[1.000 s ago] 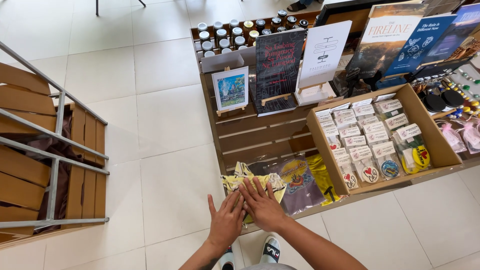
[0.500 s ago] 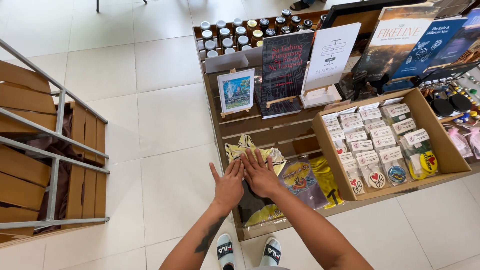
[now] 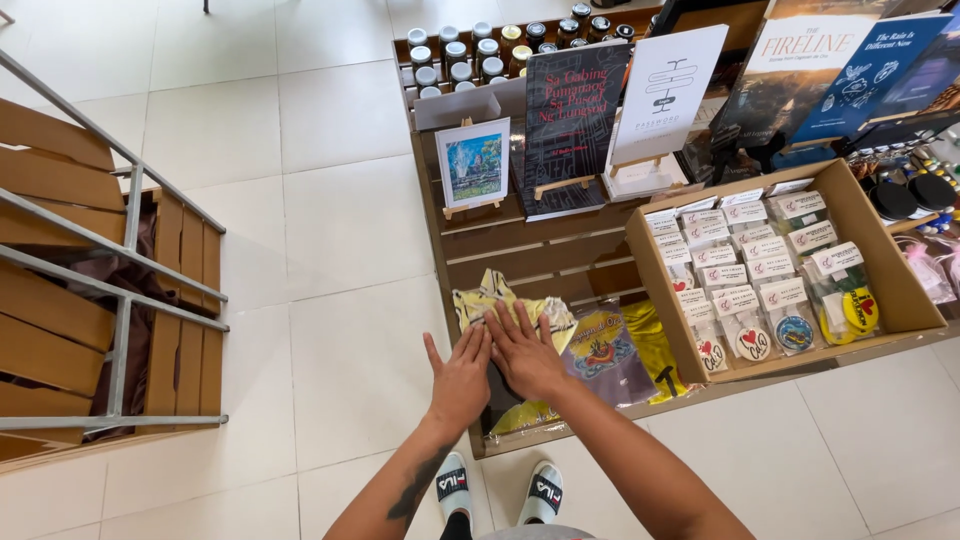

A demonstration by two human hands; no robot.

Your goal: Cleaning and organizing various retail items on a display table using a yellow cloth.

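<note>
A cardboard box (image 3: 880, 250) holds small packets (image 3: 745, 270). Both grips, left hand (image 3: 460, 375) and right hand (image 3: 525, 350), lie released, flat on a yellow bag (image 3: 480, 300), perhaps plastic-wrapped.

Both hands (image 3: 495, 360) lie flat on the packet (image 3: 505, 305), cardboard box (image 3: 880, 260) well right.

Black sign (image 3: 573, 115) and white sign (image 3: 667, 95) stand top centre; labelled clear packets (image 3: 760, 270) fill the cardboard box (image 3: 880, 250) at right.

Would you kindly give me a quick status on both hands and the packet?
Left hand and right hand open, flat, side by side on the yellow packet. Packet lies on the wooden display. Purple packet alongside; nothing on top.
</note>
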